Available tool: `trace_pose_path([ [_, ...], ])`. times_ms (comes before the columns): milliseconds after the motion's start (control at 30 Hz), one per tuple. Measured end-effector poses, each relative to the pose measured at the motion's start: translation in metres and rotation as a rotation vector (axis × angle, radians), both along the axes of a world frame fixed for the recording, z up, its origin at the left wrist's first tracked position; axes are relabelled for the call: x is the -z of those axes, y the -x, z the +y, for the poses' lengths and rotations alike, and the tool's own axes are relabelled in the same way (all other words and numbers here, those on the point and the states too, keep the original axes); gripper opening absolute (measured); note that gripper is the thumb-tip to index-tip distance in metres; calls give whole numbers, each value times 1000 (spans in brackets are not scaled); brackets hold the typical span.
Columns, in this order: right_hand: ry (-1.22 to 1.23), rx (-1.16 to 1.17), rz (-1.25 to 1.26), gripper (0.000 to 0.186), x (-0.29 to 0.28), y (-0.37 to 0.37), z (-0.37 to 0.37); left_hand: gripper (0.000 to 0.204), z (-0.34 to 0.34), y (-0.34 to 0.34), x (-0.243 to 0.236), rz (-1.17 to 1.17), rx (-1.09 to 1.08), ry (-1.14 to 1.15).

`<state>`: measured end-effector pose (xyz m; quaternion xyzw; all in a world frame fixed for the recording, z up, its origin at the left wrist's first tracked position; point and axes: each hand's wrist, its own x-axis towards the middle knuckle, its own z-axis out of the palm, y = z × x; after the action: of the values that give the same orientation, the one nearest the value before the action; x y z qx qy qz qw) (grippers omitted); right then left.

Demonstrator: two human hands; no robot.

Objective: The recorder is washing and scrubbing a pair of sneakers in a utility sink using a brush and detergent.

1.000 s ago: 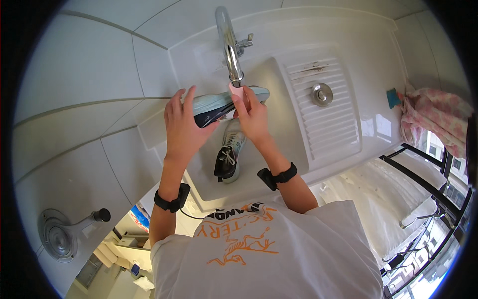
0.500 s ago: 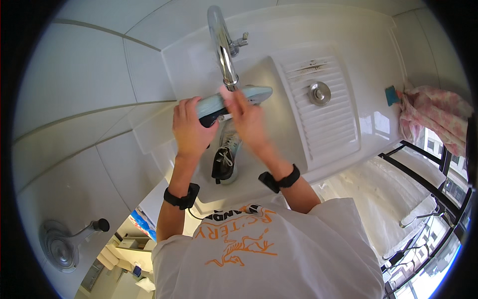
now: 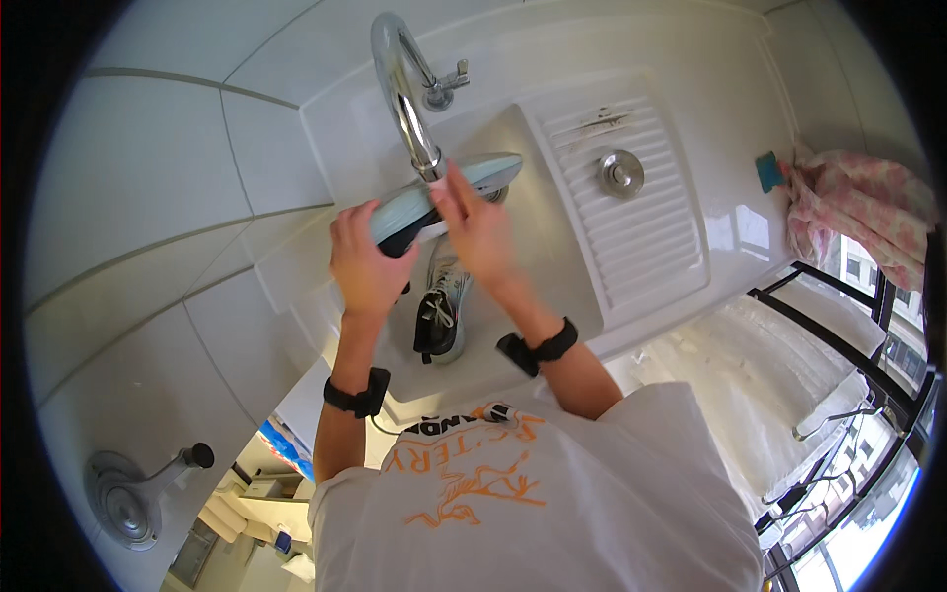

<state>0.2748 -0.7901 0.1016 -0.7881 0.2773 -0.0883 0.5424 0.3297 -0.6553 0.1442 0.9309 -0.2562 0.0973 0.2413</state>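
A shoe (image 3: 444, 192) sits at upper centre of the frame, under the tap (image 3: 402, 89), between the left hand (image 3: 367, 268) and right hand (image 3: 480, 229). Below it, a second shoe (image 3: 439, 316) lies in the sink (image 3: 538, 266). The drainboard (image 3: 641, 222) lies right of the sink, and a cloth (image 3: 853, 212) sits at the far right.

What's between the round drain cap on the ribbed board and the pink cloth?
Bare white counter, then a small blue sponge right beside the pink cloth, right of the drain cap. The head view shows it.

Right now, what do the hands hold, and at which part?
The left hand grips the heel end of a light-blue shoe, sole up, under the tap. The right hand rests on its sole.
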Motion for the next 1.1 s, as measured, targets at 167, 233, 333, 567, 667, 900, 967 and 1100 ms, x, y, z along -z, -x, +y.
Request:
trace_pose_path([
  [167,73,163,103,50,52,23,-68,64,-3,2,3,-44,44,-42],
  [233,-33,241,75,49,42,27,-62,65,-5,-2,2,-38,37,-43],
  [333,89,7,-288,49,6,1,-16,65,-8,1,5,-22,26,-19],
  [567,245,54,99,47,58,32,-43,65,-14,2,-4,-31,212,-64],
  [667,231,150,-15,48,87,56,-92,66,-19,-14,-4,95,193,-61],
  [900,-187,19,99,75,-11,43,-109,64,-24,-29,-21,273,563,-6],
  [967,-347,-440,-41,90,-26,37,-111,64,-27,-30,-25,339,612,10],
  [1100,-396,-844,104,100,-2,22,-121,68,-32,-34,-34,297,724,-6],
])
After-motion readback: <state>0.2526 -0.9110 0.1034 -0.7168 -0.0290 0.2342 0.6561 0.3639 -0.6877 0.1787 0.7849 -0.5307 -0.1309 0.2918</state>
